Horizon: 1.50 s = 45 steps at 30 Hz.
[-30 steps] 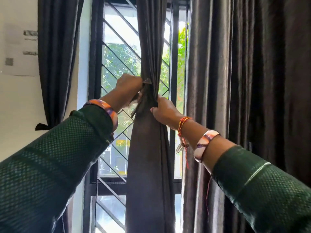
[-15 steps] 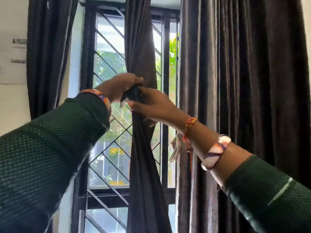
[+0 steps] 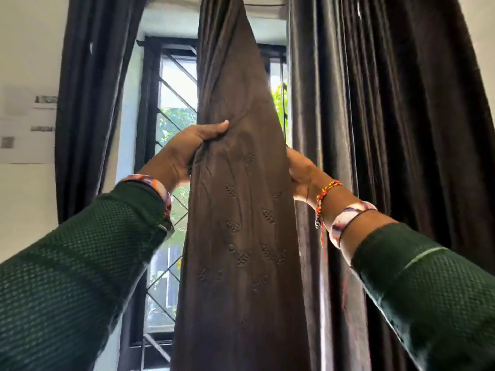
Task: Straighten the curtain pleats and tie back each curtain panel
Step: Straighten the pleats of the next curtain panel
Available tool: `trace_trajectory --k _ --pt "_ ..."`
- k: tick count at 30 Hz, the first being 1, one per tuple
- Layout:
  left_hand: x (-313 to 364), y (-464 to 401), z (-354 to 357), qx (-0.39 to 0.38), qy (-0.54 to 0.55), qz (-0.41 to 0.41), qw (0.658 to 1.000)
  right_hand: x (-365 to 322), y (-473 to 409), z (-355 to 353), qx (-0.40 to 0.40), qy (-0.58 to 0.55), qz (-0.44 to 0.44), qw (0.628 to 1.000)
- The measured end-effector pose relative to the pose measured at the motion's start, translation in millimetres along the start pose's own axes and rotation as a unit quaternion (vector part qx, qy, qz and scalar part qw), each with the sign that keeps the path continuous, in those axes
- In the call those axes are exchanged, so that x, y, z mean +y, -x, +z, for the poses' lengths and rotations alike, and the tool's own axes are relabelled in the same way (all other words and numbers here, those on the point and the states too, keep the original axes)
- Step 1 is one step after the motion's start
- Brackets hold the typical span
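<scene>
A dark brown middle curtain panel with small embossed leaf motifs hangs in front of the window, spread out flat between my hands. My left hand grips its left edge, thumb on the front of the cloth. My right hand holds its right edge, fingers hidden behind the fabric. A left curtain panel hangs gathered by the wall. A wide right curtain panel hangs in loose pleats. No tie-back shows on the middle panel.
The window behind has a dark frame and a diagonal metal grille, with green foliage outside. A paper notice is stuck on the white wall at the left. Both my forearms wear green sleeves and bangles.
The middle panel was bunched tight between my hands; now it is spread wide and flat, my hands having moved apart to its two edges. The view has tilted upward.
</scene>
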<state>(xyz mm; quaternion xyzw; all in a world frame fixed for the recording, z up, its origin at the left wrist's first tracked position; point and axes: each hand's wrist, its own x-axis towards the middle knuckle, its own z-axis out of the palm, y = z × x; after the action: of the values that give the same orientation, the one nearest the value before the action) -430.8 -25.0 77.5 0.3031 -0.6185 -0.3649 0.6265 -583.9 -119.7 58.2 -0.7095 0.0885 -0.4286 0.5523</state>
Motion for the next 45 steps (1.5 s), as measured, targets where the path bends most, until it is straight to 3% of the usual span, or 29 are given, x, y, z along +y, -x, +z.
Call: trace_trajectory --k 3,6,8,10,12,13,14,16,18,21,24,26,29,31,34,37,39,42,45 --pt "7 8 -12 0.04 -0.06 -0.025 0.997 -1 -9 1 -0.004 -0.024 -0.01 1.0" --pt "8 11 -21 0.106 -0.231 -0.058 0.965 -4 -17 -3 0.045 0.04 -0.028 0.998" --pt "5 8 -26 0.145 -0.39 -0.046 0.908 -7 -18 -3 0.073 0.074 -0.046 0.994" --pt "3 3 -31 0.179 -0.541 -0.027 0.821 -8 -18 0 0.093 0.118 -0.059 0.987" --pt "1 2 -36 0.213 -0.613 -0.01 0.761 -10 -15 5 0.124 0.191 -0.066 0.971" --pt "1 2 -40 0.226 -0.61 0.0 0.759 -11 -17 6 0.146 0.232 -0.067 0.959" --pt "1 2 -43 0.232 -0.576 0.01 0.784 -12 -19 6 0.171 0.271 -0.071 0.945" --pt "3 1 -45 0.22 -0.423 0.022 0.879 -13 -23 6 0.235 0.37 -0.091 0.894" --pt "8 2 -41 0.192 -0.264 -0.003 0.945 -14 -23 8 0.312 0.448 -0.133 0.827" --pt "11 7 -32 0.159 -0.203 -0.009 0.966 -18 -11 16 0.344 0.499 -0.199 0.77" --pt "6 11 -22 0.131 -0.29 0.067 0.946 -21 0 25 0.341 0.512 -0.253 0.747" --pt "1 15 -12 0.109 -0.437 0.151 0.88 -23 5 31 0.328 0.509 -0.283 0.744" --pt "-7 15 5 0.153 -0.65 0.256 0.699 -28 14 43 0.282 0.528 -0.304 0.741" --pt "-11 17 15 0.185 -0.702 0.328 0.604 -32 18 47 0.263 0.523 -0.305 0.751" --pt "-13 20 20 0.127 -0.763 0.442 0.455 -41 20 47 0.291 0.428 -0.292 0.804" --pt "-11 20 23 0.054 -0.85 0.44 0.284 -52 20 44 0.307 0.395 -0.235 0.833" --pt "-7 19 27 0.018 -0.878 0.42 0.23 -57 20 45 0.308 0.347 -0.198 0.863" --pt "-4 16 29 -0.022 -0.886 0.416 0.203 -57 14 50 0.317 0.268 -0.152 0.897" --pt "-2 12 28 -0.003 -0.898 0.403 0.178 -55 9 57 0.312 0.251 -0.126 0.908"
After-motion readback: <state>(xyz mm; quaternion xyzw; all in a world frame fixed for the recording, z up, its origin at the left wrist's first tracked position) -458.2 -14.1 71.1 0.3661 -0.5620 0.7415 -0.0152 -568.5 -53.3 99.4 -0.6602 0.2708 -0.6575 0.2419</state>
